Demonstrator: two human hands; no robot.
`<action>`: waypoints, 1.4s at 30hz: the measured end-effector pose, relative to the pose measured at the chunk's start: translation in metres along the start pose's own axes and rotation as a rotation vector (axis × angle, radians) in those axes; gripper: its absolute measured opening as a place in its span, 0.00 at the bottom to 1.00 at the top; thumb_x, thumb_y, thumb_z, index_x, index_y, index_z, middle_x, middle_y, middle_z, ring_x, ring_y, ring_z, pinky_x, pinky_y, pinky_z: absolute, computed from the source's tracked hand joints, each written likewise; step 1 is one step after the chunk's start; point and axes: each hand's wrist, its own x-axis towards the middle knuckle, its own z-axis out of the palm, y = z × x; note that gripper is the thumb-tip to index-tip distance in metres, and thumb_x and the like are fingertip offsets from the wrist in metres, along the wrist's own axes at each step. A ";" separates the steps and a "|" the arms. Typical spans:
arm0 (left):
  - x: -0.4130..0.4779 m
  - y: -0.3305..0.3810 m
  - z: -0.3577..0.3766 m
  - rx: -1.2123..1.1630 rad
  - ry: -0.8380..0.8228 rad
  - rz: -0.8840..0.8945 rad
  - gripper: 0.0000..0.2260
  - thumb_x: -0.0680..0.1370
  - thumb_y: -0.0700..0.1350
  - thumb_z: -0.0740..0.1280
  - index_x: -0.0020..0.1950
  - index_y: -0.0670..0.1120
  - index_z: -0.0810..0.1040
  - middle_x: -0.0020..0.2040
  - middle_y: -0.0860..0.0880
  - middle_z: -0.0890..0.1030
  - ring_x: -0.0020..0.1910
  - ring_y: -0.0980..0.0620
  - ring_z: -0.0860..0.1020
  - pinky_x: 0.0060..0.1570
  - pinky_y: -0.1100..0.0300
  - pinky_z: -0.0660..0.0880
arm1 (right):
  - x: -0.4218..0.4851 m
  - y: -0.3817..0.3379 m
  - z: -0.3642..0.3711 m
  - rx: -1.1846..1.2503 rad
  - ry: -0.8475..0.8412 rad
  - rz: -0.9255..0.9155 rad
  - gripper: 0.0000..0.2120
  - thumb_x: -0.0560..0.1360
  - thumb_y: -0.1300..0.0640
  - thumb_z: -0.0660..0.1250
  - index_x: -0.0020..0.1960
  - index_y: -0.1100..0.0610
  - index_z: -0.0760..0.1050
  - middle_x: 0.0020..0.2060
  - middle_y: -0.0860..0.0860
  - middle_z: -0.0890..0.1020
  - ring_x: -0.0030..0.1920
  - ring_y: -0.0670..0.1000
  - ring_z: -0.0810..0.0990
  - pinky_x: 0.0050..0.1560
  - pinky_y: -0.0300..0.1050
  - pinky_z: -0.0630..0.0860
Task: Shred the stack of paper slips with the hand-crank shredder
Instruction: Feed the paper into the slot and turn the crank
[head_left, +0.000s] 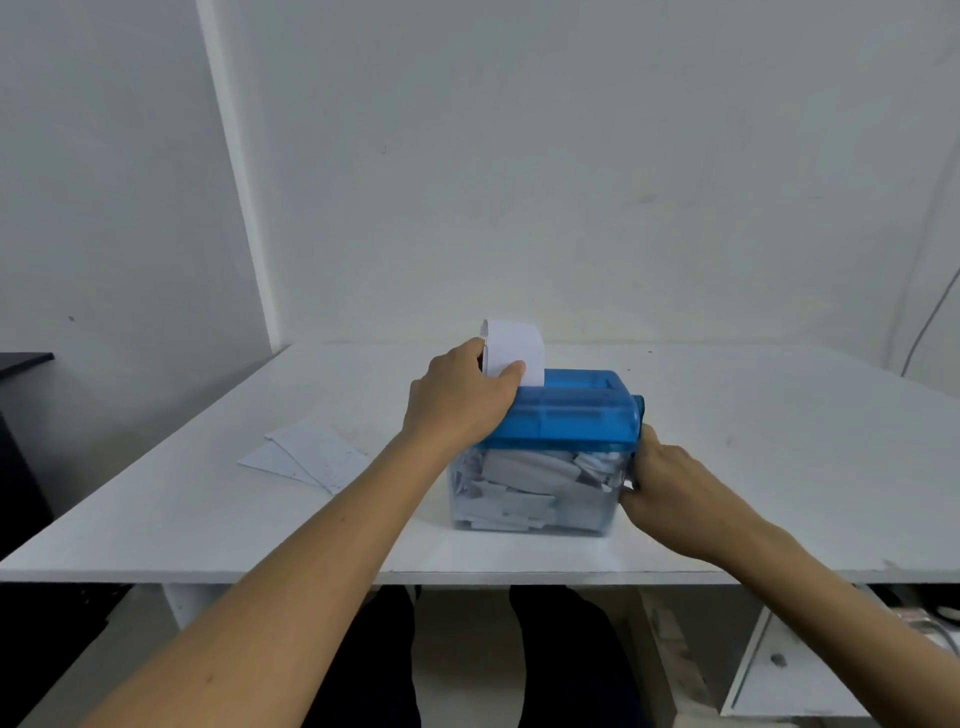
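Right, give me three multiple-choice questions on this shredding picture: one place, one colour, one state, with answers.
1. Where do the loose slips lie? A) on the table, left of the shredder; B) in a drawer; C) on the floor.
2. What colour is the lid? A) red; B) blue; C) black.
3. What is the left hand doing? A) lying flat; B) holding a pen; C) holding an upright slip in the lid.
Answers: 1 A, they lie on the table; 2 B, blue above the clear bin; 3 C, it pinches the slip, while the right hand grips the crank.
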 end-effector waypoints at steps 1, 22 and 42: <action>0.000 0.000 0.000 0.015 0.002 -0.004 0.15 0.79 0.61 0.64 0.52 0.50 0.75 0.51 0.53 0.81 0.49 0.47 0.79 0.53 0.46 0.78 | -0.001 -0.002 -0.003 -0.001 -0.006 0.016 0.11 0.78 0.55 0.63 0.58 0.51 0.65 0.47 0.47 0.79 0.43 0.50 0.79 0.47 0.51 0.81; 0.002 -0.005 0.000 -0.256 0.018 0.044 0.07 0.78 0.53 0.70 0.48 0.51 0.79 0.47 0.56 0.82 0.48 0.52 0.80 0.52 0.47 0.78 | 0.034 -0.085 -0.106 0.153 -0.048 -0.003 0.26 0.76 0.42 0.69 0.67 0.57 0.76 0.64 0.52 0.79 0.59 0.51 0.77 0.60 0.46 0.72; 0.002 -0.002 -0.001 -0.319 -0.016 -0.011 0.14 0.85 0.52 0.60 0.51 0.44 0.79 0.45 0.51 0.80 0.45 0.53 0.77 0.43 0.65 0.74 | 0.071 -0.091 -0.069 0.569 0.132 0.031 0.10 0.75 0.56 0.75 0.55 0.55 0.79 0.45 0.48 0.84 0.42 0.45 0.80 0.37 0.36 0.69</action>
